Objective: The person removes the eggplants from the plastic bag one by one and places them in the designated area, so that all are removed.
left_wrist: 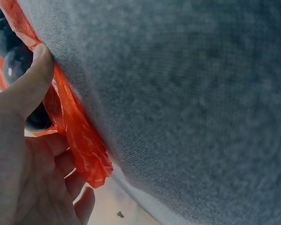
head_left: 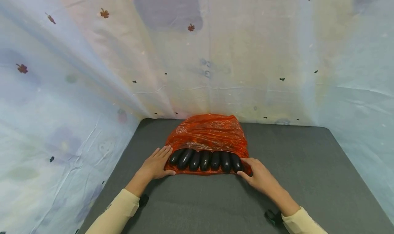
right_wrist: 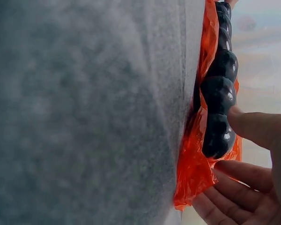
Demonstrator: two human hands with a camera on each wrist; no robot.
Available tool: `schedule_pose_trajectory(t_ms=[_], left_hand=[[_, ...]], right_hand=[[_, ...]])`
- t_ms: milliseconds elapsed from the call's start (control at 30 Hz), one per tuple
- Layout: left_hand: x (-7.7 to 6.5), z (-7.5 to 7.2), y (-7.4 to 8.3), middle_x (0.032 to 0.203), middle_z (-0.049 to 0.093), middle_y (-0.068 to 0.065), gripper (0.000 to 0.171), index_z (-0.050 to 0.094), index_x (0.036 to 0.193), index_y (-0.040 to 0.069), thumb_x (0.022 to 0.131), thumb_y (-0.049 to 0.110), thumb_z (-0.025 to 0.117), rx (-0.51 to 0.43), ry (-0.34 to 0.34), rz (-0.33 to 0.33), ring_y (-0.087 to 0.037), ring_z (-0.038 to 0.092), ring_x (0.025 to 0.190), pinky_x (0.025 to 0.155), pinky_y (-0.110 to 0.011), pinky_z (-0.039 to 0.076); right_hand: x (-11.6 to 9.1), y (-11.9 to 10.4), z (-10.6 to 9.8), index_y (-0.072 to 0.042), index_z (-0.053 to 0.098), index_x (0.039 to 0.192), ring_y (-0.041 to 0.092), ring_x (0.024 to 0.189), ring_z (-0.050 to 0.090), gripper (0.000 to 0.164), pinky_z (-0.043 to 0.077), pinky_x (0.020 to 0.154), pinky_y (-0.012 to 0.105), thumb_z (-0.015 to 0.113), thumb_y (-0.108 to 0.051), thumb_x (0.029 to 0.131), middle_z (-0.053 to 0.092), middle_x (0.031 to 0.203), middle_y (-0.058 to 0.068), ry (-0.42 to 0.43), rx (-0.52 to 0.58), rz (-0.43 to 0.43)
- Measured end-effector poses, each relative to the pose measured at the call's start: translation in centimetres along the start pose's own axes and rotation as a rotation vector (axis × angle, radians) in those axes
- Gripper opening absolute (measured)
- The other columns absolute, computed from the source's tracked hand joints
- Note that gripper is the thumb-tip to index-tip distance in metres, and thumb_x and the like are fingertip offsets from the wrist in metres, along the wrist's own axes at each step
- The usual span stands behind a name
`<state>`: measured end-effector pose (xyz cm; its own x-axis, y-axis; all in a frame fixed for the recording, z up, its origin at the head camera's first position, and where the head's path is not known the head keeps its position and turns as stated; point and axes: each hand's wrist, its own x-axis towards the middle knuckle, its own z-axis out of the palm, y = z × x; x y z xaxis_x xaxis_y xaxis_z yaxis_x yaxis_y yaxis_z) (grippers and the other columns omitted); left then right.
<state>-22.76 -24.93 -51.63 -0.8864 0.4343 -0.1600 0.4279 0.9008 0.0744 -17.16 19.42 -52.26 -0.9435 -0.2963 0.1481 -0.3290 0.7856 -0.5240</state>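
Several black, glossy eggplants (head_left: 205, 160) lie side by side in a row at the mouth of a red plastic bag (head_left: 212, 131). The rest of the bag spreads flat behind them. At the bag's left edge rests my left hand (head_left: 156, 164), fingers extended; in the left wrist view its thumb (left_wrist: 35, 82) touches the bag's front rim beside the eggplants. My right hand (head_left: 258, 175) is at the other end of the row. Its thumb (right_wrist: 253, 125) touches an eggplant (right_wrist: 218, 136) near the end, and the fingers stretch loosely alongside the bag.
A grey cloth-covered table (head_left: 301, 165) lies beneath everything. Pale patterned sheeting (head_left: 234, 56) hangs behind the table and along both sides. Dark bands (head_left: 274, 217) are worn at the wrists.
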Motion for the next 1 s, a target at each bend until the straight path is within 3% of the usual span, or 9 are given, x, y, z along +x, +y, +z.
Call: schedule_pose_trajectory(t_ms=[467,733,1000], left_hand=[[0.1,-0.4,0.0,0.174,0.028,-0.023,0.107,0.030,0.167,-0.005,0.094,0.058,0.077,-0.027,-0.020,0.000,-0.040,0.026,0.162,0.132,-0.056,0.021],[0.3,-0.2,0.0,0.175,0.026,-0.023,0.106,0.028,0.167,-0.005,0.095,0.056,0.077,-0.046,-0.031,0.004,-0.040,0.024,0.163,0.132,-0.056,0.019],[0.5,0.0,0.2,0.175,0.026,-0.022,0.105,0.028,0.167,-0.005,0.095,0.055,0.077,-0.052,-0.037,-0.002,-0.038,0.023,0.163,0.133,-0.055,0.019]], right_hand=[[1.0,-0.1,0.7,0.004,0.065,0.141,0.043,0.121,0.067,0.065,0.056,0.101,0.062,0.082,-0.039,0.097,0.068,0.136,0.025,-0.002,-0.017,0.055],[1.4,-0.4,0.7,0.004,0.066,0.139,0.037,0.109,0.070,0.069,0.059,0.091,0.057,0.084,-0.044,0.094,0.071,0.126,0.022,-0.014,-0.042,0.107],[0.9,-0.5,0.8,0.005,0.066,0.139,0.044,0.118,0.068,0.064,0.057,0.098,0.061,0.084,-0.037,0.095,0.068,0.136,0.027,0.010,-0.065,0.103]])
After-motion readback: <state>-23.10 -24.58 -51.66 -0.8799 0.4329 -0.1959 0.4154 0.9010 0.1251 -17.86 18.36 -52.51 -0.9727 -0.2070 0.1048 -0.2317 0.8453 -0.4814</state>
